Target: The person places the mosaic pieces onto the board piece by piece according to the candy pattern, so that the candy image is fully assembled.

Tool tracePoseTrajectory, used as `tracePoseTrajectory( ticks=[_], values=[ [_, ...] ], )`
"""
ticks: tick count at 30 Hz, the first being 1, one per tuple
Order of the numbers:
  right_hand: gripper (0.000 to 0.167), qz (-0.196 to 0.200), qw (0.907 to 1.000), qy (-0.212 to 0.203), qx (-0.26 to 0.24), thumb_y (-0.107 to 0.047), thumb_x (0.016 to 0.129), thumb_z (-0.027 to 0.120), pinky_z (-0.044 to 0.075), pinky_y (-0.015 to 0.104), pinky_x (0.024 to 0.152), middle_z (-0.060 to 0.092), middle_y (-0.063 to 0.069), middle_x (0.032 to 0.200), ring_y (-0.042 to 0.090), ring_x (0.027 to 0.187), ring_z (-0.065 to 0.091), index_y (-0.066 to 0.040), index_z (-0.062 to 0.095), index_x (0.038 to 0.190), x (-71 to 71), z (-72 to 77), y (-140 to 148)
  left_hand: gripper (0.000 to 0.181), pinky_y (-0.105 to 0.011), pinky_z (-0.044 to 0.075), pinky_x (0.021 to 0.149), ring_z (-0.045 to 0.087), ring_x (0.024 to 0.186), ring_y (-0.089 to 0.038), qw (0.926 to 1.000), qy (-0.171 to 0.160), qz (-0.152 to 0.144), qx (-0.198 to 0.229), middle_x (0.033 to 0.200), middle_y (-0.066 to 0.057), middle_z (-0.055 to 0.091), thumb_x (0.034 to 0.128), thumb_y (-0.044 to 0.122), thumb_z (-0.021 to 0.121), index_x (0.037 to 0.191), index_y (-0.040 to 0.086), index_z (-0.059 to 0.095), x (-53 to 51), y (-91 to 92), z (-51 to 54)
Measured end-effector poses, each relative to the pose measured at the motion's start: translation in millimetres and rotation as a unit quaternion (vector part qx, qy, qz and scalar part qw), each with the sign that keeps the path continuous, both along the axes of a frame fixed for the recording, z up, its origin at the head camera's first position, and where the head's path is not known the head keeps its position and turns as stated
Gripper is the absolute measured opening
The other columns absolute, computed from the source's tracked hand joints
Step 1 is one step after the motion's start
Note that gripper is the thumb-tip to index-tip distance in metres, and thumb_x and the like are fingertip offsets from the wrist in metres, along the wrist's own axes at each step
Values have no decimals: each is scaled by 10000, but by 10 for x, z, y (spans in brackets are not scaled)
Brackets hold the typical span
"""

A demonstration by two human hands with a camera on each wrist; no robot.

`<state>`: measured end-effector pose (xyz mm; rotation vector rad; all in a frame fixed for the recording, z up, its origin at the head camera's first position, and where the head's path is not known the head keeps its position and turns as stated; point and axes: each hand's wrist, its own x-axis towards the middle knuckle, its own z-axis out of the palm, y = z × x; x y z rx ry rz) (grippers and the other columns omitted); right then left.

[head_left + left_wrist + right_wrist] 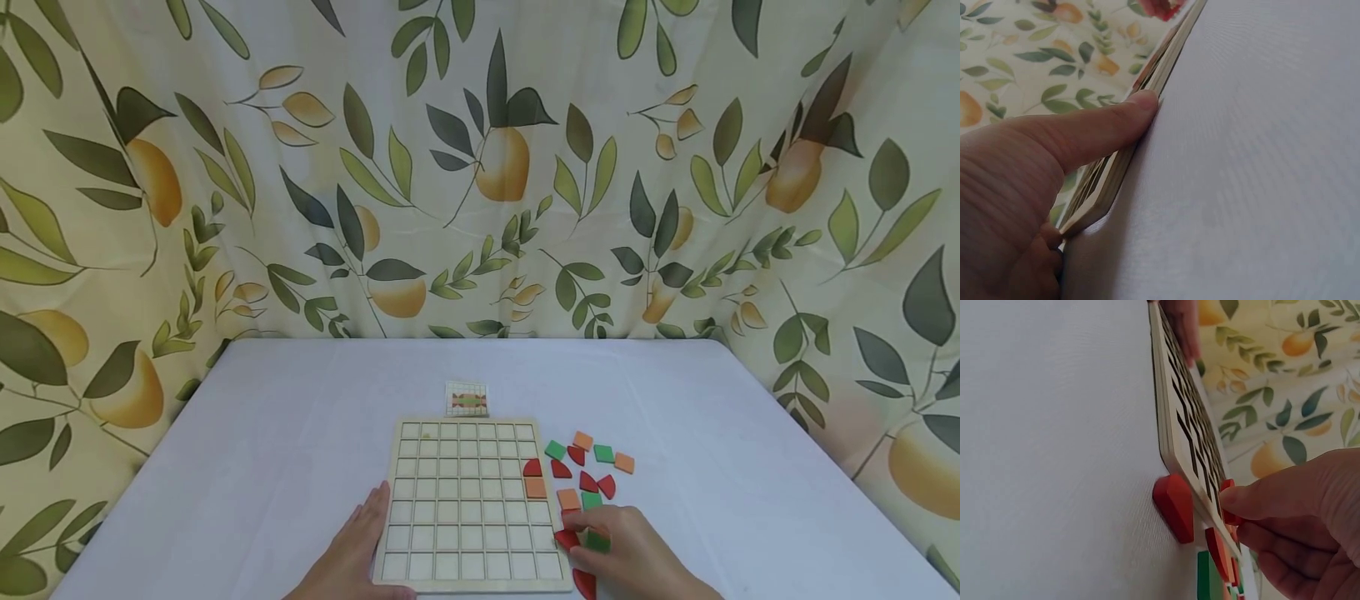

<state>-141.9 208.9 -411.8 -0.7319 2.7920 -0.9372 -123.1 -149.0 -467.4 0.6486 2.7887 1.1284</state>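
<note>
A wooden grid board (pixel 472 586) lies on the table, with a red quarter-round piece (pixel 532 467) and an orange square (pixel 535 487) in its rightmost column. My left hand (pixel 348 542) rests at the board's near left corner, its fingers straight along the left side and its thumb (pixel 1116 125) against the front edge. Beside the board's right edge, my right hand (pixel 633 546) pinches a small red piece (pixel 1229 506) between thumb and fingers. Under and around that hand lie a green piece (pixel 597 541) and another red piece (pixel 584 582).
Behind the board lies a small pattern card (pixel 467 400). Loose red, green (pixel 603 453) and orange (pixel 624 463) pieces are scattered right of the board on the white tabletop (pixel 300 417). A leaf-and-fruit patterned curtain (pixel 480 250) hangs at the table's back and sides.
</note>
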Motion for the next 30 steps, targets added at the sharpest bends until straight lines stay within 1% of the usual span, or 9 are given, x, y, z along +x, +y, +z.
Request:
tracePoseTrajectory(
  ticks=[4,6,8,10,14,18,22,27,30],
  values=[
    [243,154,9993,224,-269,-199,800,717,503,225,667,657,-138,888,30,776,558,-80,708,1012,-47,-29,-71,1247,-16,-91,945,133,1327,-426,10000,23,-37,45,1452,-291,174,635,597,731,1406,-135,78,9,-4,21],
    [231,230,9980,411,-411,-153,788,726,502,229,640,652,-126,874,45,756,559,-72,706,1004,-68,-52,-110,1251,-17,-93,944,123,1334,-411,10000,-36,-13,50,1457,-282,167,634,603,728,1410,-128,74,8,-2,25],
    [232,210,9976,478,-464,-134,777,736,497,226,613,635,-127,845,62,721,546,-77,704,999,-93,-68,-150,1254,-16,-95,943,118,1340,-397,9999,-96,19,43,1463,-271,164,631,608,727,1415,-118,70,6,2,24],
    [245,63,9981,489,-363,-146,767,747,499,221,625,618,-134,841,68,714,530,-88,704,1002,-122,-77,-191,1259,-16,-95,943,116,1344,-390,9999,-147,53,34,1467,-262,164,627,612,727,1419,-110,68,4,7,19],
    [280,-334,9990,293,-71,-184,753,761,502,203,652,621,-131,846,76,736,516,-101,709,1015,-170,-83,-254,1266,-14,-89,943,116,1350,-371,9998,-199,101,14,1473,-244,169,617,623,726,1426,-95,68,-4,15,4],
    [319,-603,9982,49,-56,-202,747,766,502,180,648,654,-79,889,92,756,523,-78,706,1035,-194,-92,-288,1264,-17,-86,947,119,1349,-371,9999,-140,85,26,1471,-246,174,617,622,727,1425,-98,73,-10,14,-3],
    [333,-728,9972,-105,-161,-197,753,761,503,170,658,671,-34,928,99,771,542,-52,700,1047,-210,-109,-300,1264,-20,-87,950,117,1347,-377,9999,-114,77,41,1469,-251,173,618,620,728,1423,-102,74,-7,9,1],
    [325,-807,9964,-57,-255,-168,761,752,511,180,689,677,-20,962,106,819,580,-53,697,1059,-221,-136,-307,1262,-17,-99,942,104,1348,-383,9997,-223,73,72,1473,-256,150,626,613,727,1422,-103,60,3,9,3],
    [325,-863,9958,-11,-307,-166,759,754,518,194,690,679,-9,965,114,830,593,-50,697,1056,-221,-150,-318,1259,-20,-100,944,101,1351,-378,9997,-229,71,71,1477,-247,143,630,613,725,1425,-97,56,3,8,1]
  ],
)
